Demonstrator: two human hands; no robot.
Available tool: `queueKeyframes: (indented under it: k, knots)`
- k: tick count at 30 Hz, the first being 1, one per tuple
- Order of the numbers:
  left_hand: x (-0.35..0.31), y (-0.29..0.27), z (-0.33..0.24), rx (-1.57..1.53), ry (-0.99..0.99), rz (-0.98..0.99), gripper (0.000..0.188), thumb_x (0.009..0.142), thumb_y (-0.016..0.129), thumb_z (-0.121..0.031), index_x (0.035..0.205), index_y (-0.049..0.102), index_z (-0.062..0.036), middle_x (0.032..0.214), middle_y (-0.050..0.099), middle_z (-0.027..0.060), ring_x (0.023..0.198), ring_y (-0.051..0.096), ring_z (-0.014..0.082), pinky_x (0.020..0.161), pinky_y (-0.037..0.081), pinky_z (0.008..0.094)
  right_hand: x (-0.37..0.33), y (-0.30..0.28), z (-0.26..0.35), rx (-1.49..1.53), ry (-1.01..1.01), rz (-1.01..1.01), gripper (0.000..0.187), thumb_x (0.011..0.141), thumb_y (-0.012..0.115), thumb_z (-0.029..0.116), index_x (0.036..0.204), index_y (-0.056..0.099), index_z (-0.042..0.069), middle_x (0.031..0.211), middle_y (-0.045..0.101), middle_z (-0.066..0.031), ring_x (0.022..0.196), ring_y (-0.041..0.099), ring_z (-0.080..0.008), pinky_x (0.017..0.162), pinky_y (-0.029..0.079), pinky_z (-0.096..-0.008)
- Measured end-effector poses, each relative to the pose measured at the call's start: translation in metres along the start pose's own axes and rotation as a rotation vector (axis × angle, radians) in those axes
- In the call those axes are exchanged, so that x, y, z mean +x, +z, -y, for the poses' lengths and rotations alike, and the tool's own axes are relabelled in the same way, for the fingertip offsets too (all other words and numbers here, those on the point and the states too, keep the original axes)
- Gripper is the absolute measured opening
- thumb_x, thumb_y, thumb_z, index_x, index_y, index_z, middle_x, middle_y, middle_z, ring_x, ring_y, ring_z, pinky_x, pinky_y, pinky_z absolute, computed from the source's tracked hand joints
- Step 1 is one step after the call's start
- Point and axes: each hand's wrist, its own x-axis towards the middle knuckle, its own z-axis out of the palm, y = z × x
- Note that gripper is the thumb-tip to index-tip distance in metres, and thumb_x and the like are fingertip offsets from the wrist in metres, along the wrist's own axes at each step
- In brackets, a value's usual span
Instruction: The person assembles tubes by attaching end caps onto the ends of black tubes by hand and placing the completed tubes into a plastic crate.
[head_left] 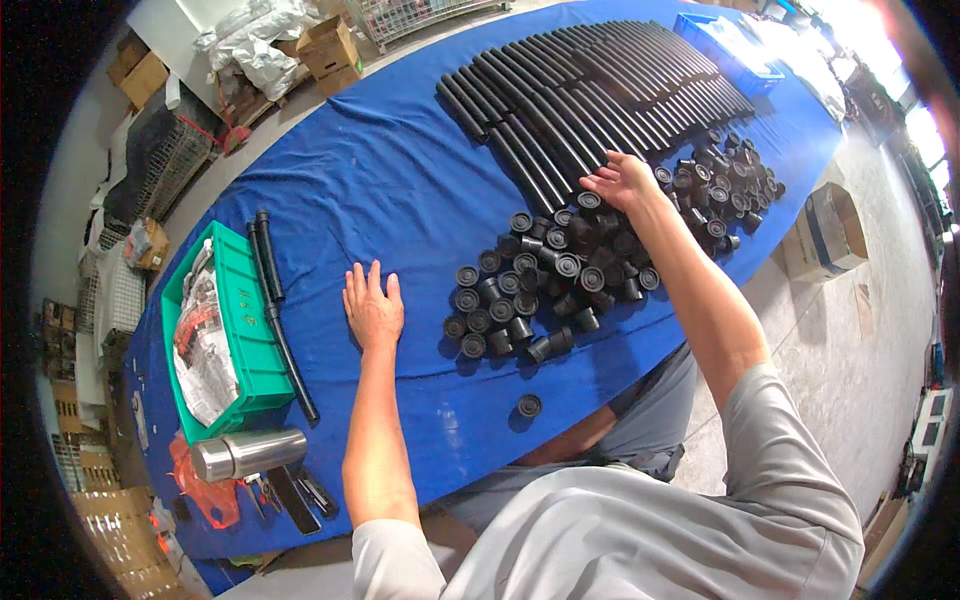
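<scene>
My left hand (374, 308) lies flat on the blue cloth (330, 170), fingers spread, with nothing in it. Farther off to the right, my right hand (622, 183) is held over the near ends of a row of black tubes (540, 165), its fingers stretched out and slightly apart. I see nothing in its grasp, and I cannot tell whether it touches a tube. Beneath and around my right forearm spreads a heap of black round caps (568, 265). One single cap (529, 405) sits apart, closer to me.
At the left stands a green crate (245, 330) holding newspaper, with joined black tubes (285, 340) alongside. Near it lie a steel flask (250, 453), a phone (293, 500) and an orange-red plastic bag (208, 485). A blue bin (730, 55) is far right; a cardboard box (825, 232) stands on the floor.
</scene>
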Motion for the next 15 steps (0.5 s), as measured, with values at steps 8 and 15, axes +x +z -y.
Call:
queueKeyframes:
  k: [8, 15]
  knots:
    - [-0.001, 0.005, 0.004, -0.016, 0.006, -0.023, 0.047, 0.097, 0.051, -0.041, 0.132, 0.059, -0.0101, 0.144, 0.047, 0.022, 0.135, 0.042, 0.04, 0.111, 0.033, 0.0504, 0.005, 0.001, 0.015, 0.162, 0.207, 0.018, 0.063, 0.102, 0.042, 0.015, 0.154, 0.008, 0.003, 0.163, 0.003, -0.0139, 0.147, 0.014, -0.0425, 0.11, 0.028, -0.0699]
    - [0.0, 0.002, 0.005, -0.014, -0.033, 0.052, 0.049, 0.098, 0.049, -0.041, 0.136, 0.055, -0.0106, 0.147, 0.044, 0.0203, 0.139, 0.036, 0.0364, 0.115, 0.028, 0.0481, 0.004, 0.003, 0.005, 0.304, 0.147, -0.024, 0.056, 0.103, 0.04, 0.014, 0.153, 0.016, 0.006, 0.162, 0.008, -0.0131, 0.147, 0.013, -0.039, 0.109, 0.027, -0.0714]
